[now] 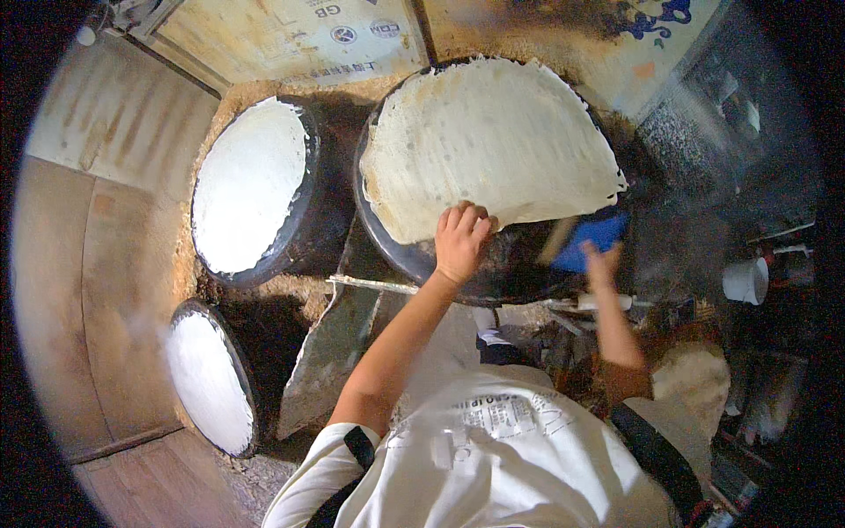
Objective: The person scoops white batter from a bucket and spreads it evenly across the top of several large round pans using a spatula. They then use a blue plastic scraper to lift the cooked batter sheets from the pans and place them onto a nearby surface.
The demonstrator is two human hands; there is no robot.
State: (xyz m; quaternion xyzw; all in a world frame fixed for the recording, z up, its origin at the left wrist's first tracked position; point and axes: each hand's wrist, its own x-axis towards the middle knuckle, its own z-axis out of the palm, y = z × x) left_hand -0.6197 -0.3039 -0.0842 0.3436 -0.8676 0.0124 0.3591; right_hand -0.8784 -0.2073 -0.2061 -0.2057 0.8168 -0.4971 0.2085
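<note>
A large, thin, pale pancake sheet (488, 145) covers the back and middle of a round black griddle (502, 264). Its near edge has come away from the rim, leaving dark metal bare at the front. My left hand (462, 237) pinches that near edge, fingers curled over it. At the griddle's front right, my right hand (602, 264) grips a blue flat scraper (594, 234), with a tan strip along its left side. Motion blurs the hand and scraper. How far the sheet is lifted off the metal is hard to tell.
Two smaller round griddles stand at the left, each bearing a white batter sheet (254, 188) (210, 383). A bent metal panel (337, 350) stands between them and me. Printed boards (297, 46) line the back. A white container (746, 280) sits at the dim right side.
</note>
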